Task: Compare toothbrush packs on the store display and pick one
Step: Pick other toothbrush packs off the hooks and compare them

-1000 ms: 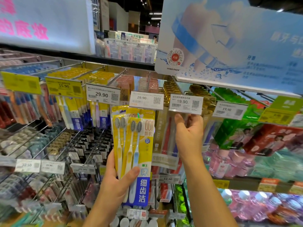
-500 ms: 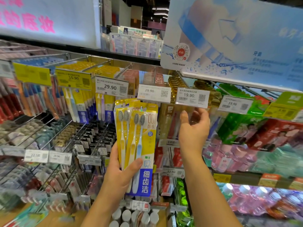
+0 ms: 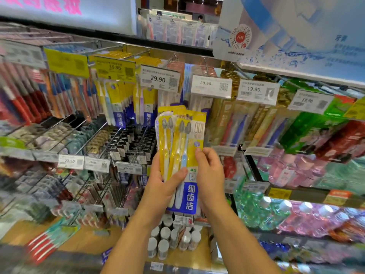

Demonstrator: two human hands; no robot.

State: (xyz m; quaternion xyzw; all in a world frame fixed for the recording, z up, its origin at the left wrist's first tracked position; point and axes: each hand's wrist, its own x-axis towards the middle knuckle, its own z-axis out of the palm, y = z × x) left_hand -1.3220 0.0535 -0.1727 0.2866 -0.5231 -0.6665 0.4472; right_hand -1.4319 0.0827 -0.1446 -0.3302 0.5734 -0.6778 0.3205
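A yellow and blue toothbrush pack [image 3: 186,139] with several brushes stands upright in front of the display. My left hand [image 3: 164,182] grips its lower left side, thumb across the front. On its right edge my right hand [image 3: 210,175] holds the pack with fingers curled round it. Behind it hang more packs: yellow ones [image 3: 116,103] on the left hooks and gold ones [image 3: 237,123] under the 19.90 tag [image 3: 254,89].
Metal hooks with price tags [image 3: 158,79] stick out toward me across the display. Red and blue brush packs [image 3: 23,95] hang at far left. Mouthwash bottles [image 3: 296,214] and green and red toothpaste boxes [image 3: 325,135] fill the right shelves. Small white-capped bottles [image 3: 169,238] stand on the lower shelf.
My right hand has come down from the gold packs under the 19.90 tag and now holds the right edge of the yellow pack. The view shifted a little to the left.
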